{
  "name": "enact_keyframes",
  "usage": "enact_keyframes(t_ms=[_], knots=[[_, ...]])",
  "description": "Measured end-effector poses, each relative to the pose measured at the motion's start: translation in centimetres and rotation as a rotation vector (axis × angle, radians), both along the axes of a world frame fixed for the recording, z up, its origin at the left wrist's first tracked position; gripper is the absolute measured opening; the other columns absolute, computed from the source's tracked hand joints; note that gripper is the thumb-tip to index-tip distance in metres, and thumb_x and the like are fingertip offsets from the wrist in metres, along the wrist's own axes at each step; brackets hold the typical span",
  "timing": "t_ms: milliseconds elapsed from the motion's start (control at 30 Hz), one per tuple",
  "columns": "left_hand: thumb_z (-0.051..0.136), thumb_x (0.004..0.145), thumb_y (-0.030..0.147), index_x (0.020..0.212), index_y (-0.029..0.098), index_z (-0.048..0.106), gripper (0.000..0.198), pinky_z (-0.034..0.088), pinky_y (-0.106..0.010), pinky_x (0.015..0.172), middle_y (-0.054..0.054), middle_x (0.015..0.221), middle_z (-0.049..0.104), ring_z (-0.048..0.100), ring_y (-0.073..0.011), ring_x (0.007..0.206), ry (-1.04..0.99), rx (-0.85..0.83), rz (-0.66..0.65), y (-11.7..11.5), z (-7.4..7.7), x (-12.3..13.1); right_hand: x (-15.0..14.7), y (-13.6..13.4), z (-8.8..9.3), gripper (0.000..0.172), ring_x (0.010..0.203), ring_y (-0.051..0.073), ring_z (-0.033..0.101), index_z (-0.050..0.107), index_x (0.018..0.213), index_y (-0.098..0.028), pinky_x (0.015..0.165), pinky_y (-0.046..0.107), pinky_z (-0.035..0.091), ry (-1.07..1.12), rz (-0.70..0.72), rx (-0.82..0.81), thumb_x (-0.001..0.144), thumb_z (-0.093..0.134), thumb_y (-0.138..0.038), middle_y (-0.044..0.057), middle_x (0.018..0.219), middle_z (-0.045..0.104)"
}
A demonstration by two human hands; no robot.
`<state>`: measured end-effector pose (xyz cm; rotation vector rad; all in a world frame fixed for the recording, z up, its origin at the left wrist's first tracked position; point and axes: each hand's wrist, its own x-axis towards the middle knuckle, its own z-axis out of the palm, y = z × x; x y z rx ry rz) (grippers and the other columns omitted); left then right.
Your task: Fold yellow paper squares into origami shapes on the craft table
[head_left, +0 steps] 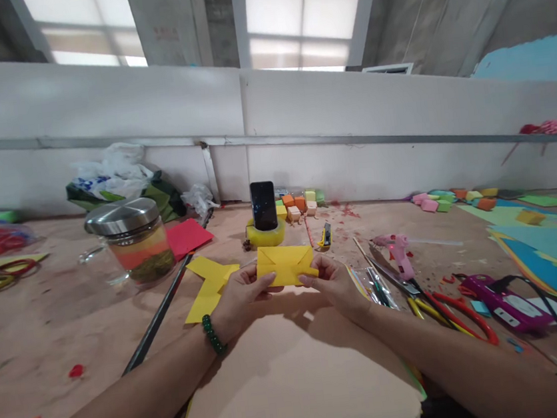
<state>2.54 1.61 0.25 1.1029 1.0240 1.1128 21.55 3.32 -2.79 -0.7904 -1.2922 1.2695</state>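
Note:
A small folded yellow paper (pixel 285 262), shaped like an envelope with creased flaps, is held up between my two hands. My left hand (pixel 243 297) pinches its left end, thumb in front and fingers behind. At the right end, my right hand (pixel 340 286) grips it the same way. Below lies a stack of pale peach paper sheets (pixel 298 381), with green and yellow sheet edges showing underneath. Yellow paper pieces (pixel 206 284) rest on the table just left of my left hand. A green bead bracelet (pixel 213 335) is on my left wrist.
A phone (pixel 263 206) stands in a yellow tape roll (pixel 266 236) ahead. To the left are a glass jar (pixel 136 245) and a dark rod (pixel 162 313). On the right lie a pink glue gun (pixel 398 256), red-handled scissors (pixel 464 315) and a purple device with a cable (pixel 508 303).

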Motion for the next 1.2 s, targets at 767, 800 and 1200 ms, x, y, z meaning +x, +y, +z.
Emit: enact_keyframes(t_ms=[767, 800, 1200], knots=[[0.082, 0.057, 0.043, 0.084, 0.015, 0.073, 0.040, 0.046, -0.024, 0.057, -0.006, 0.079, 0.073, 0.067, -0.0166, 0.063, 0.139, 0.001, -0.053, 0.25, -0.53, -0.68, 0.60, -0.31, 0.44, 0.042, 0.062, 0.013, 0.064, 0.072, 0.091, -0.018, 0.057, 0.025, 0.057, -0.132, 0.165, -0.125, 0.063, 0.080, -0.047, 0.003, 0.080, 0.071], [0.082, 0.056, 0.042, 0.085, 0.015, 0.074, 0.041, 0.046, -0.024, 0.057, -0.005, 0.078, 0.073, 0.067, -0.0164, 0.063, 0.139, 0.001, -0.056, 0.29, -0.60, -0.71, 0.62, -0.30, 0.44, 0.042, 0.059, 0.012, 0.063, 0.072, 0.090, -0.017, 0.055, 0.025, 0.056, -0.133, 0.169, -0.130, 0.063, 0.080, -0.048, 0.003, 0.078, 0.071], [0.081, 0.054, 0.041, 0.089, 0.016, 0.073, 0.044, 0.045, -0.022, 0.057, -0.006, 0.086, 0.074, 0.066, -0.0170, 0.069, 0.137, 0.023, -0.058, 0.01, -0.15, -0.64, 0.48, -0.12, 0.30, 0.042, 0.057, 0.012, 0.061, 0.072, 0.089, -0.018, 0.055, 0.025, 0.055, -0.152, 0.137, -0.093, 0.064, 0.078, -0.050, 0.002, 0.078, 0.071]])
